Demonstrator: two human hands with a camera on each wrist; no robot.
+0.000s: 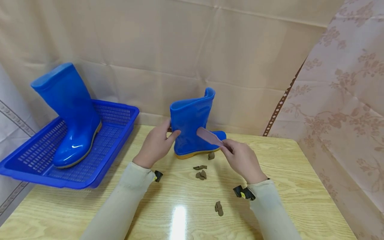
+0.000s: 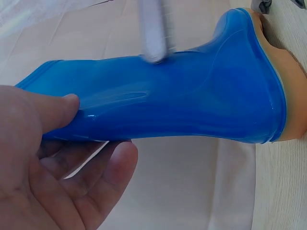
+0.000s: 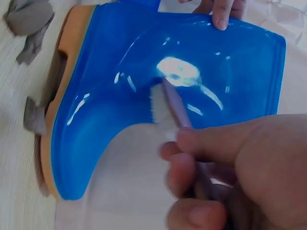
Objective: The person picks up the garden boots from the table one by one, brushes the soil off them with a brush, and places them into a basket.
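Observation:
A blue rubber boot (image 1: 189, 123) with a yellow-orange sole stands upright on the table, its toe to the right. My left hand (image 1: 156, 144) grips the back of the shaft, thumb on the near side and fingers behind, as the left wrist view shows. In my right hand (image 1: 242, 159) is a pinkish scrub brush (image 1: 209, 136), held by its handle. Its pale bristles (image 3: 162, 108) meet the front of the boot near the ankle in the right wrist view. The brush looks blurred in the left wrist view.
Several brown clay-like lumps (image 1: 201, 174) lie on the wooden table (image 1: 270, 213) in front of the boot. At the left, a blue plastic basket (image 1: 120, 133) holds a second blue boot (image 1: 75, 110). A beige curtain (image 1: 144, 50) hangs behind.

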